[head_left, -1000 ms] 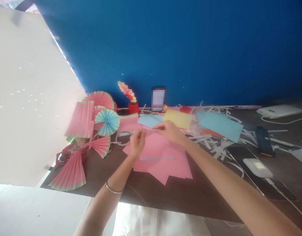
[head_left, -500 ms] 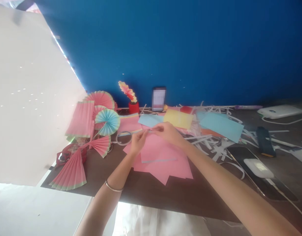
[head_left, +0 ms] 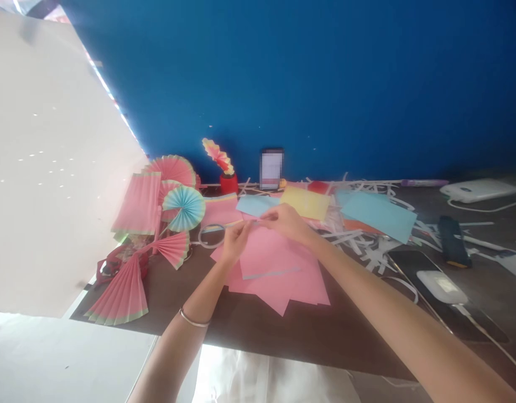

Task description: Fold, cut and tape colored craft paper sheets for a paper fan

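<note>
A pink paper sheet (head_left: pixel 270 254) with a pale blue-grey strip along its near edge lies over several other pink sheets (head_left: pixel 278 294). My left hand (head_left: pixel 236 240) pinches this sheet's far edge between thumb and fingers, near its left corner. Close beside it, my right hand (head_left: pixel 286 223) is closed on the same edge from the right. The fingertips are almost together and partly hide the edge, so any fold there is hard to make out. A clear roll of tape (head_left: pixel 211 237) lies just left of my left hand.
Pleated pink fans (head_left: pixel 126 291) and a blue pleated rosette (head_left: pixel 184 208) stand at the left. Yellow paper (head_left: pixel 305 203), blue paper (head_left: pixel 378 212) and white paper strips (head_left: pixel 373 252) lie behind and right. A phone (head_left: pixel 417 266) with a white device (head_left: pixel 442 287) sits at the right.
Both hands stay at the sheet's far edge, with only a slight shift of the right hand and fingers. The sheet's near edge has turned slightly; all else is still.
</note>
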Available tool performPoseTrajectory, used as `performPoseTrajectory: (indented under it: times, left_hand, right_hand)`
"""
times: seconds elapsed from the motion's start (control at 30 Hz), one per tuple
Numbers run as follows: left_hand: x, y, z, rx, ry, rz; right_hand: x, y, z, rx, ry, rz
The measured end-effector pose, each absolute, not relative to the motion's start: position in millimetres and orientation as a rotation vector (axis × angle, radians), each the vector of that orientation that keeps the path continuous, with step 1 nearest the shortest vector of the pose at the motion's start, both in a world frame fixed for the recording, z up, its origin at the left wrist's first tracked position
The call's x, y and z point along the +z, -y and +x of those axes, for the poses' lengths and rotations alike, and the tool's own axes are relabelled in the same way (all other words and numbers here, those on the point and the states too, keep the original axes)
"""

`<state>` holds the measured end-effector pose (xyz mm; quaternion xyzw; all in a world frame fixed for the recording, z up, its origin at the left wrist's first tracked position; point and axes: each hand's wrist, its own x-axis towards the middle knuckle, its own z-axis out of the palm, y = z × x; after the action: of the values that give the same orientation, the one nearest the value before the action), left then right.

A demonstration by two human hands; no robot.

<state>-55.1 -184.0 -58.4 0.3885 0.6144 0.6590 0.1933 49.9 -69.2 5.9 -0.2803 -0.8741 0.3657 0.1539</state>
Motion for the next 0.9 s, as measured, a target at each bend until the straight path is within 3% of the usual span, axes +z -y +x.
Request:
performPoseTrajectory:
  times: [0.9]
  left_hand:
    - [-63.3,185.7,-62.7,1.889,-1.502,0.989]
  right_hand:
    - [3.8,56.9,63.2,1.070,2.519,-0.803]
